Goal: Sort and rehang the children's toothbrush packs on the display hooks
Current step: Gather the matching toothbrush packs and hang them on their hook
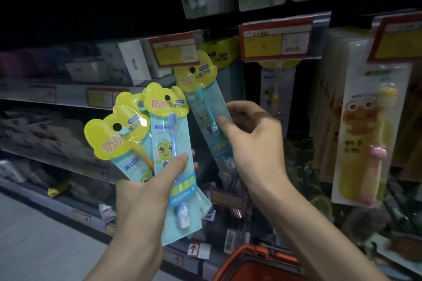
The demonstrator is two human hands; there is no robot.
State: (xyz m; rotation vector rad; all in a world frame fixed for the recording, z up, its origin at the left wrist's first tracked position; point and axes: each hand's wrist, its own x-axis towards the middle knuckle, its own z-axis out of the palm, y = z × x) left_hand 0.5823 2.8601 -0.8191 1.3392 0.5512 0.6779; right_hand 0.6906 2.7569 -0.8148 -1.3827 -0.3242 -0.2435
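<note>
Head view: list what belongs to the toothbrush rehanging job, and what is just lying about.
Job: fanned packs in left hand; single pack in right hand; hung packs.
Lying about: red basket; white boxes.

**Bare hands, bare forearms**

Only two hands and two forearms of the person are in view. The left hand (146,191) and the right hand (253,141) are uncovered. The left forearm (127,251) and the right forearm (319,230) are also bare, slim and smooth, with skin showing all the way to the near edge of the view. Dim light shades them.
</note>
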